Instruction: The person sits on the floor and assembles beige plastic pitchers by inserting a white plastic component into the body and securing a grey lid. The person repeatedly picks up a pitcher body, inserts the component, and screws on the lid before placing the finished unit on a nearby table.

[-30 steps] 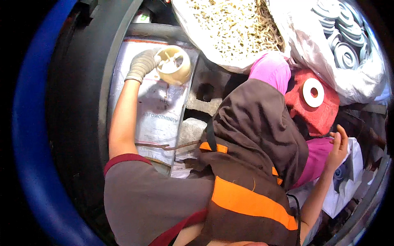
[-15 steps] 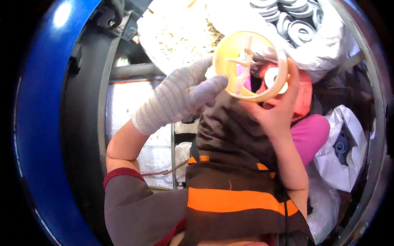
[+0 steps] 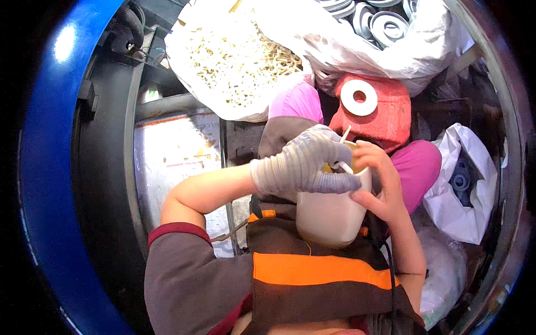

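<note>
A cream plastic container (image 3: 333, 215) with rounded corners tilts in front of my apron, its open end facing away from me. My right hand (image 3: 381, 181), bare, grips its rim from the right, thumb on the outer wall. My left hand (image 3: 306, 164), in a striped knit glove, closes at the opening around a thin cream plastic runner (image 3: 347, 134), whose ends poke out between the fingers. Most of the runner and the container's inside are hidden by the glove.
A white sack (image 3: 223, 67) of small cream offcuts stands ahead. Beside it, a white bag (image 3: 379, 61) holds grey discs. A white ring (image 3: 359, 97) lies on a red cloth-covered block (image 3: 385, 123). At right is a bag (image 3: 460, 209) with dark round parts. A blue curved surface (image 3: 61, 111) edges the left.
The container has come down nearer my body and tipped so its outer wall shows. My left hand has moved from beside the rim into the opening and closed on the runner.
</note>
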Demonstrator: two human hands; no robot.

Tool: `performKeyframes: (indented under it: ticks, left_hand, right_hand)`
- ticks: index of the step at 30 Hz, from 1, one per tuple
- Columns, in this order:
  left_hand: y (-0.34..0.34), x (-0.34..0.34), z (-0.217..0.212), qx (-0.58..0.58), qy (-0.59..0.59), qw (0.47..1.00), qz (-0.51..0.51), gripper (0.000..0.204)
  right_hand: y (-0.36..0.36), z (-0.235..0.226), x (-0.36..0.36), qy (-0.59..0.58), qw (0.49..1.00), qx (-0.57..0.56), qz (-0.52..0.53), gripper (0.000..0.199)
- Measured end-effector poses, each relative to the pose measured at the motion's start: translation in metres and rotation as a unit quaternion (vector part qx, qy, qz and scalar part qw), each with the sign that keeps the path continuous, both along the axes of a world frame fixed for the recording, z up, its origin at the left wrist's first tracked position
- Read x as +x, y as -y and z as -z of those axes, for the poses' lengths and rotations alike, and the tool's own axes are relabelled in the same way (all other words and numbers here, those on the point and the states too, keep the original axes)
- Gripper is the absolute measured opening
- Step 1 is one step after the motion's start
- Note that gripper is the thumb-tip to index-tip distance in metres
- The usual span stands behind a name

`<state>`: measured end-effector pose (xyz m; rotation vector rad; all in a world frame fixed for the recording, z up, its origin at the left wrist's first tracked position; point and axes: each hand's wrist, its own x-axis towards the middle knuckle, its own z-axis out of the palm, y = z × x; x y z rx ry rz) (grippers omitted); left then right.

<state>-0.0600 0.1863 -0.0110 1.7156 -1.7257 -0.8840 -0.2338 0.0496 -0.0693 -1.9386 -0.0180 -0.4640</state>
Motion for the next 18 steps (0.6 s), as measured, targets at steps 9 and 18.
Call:
performKeyframes:
  ticks: [9, 18]
  left_hand:
    - [-0.049, 0.178, 0.025, -0.085, 0.65, 0.655, -0.376, 0.049]
    - [0.015, 0.025, 0.052, 0.076, 0.004, 0.996, -0.053, 0.031]
  right_hand:
    - [0.001, 0.014, -0.023, -0.028, 0.994, -0.053, 0.09, 0.031]
    - [0.029, 0.011, -0.048, -0.099, 0.947, -0.005, 0.305, 0.027]
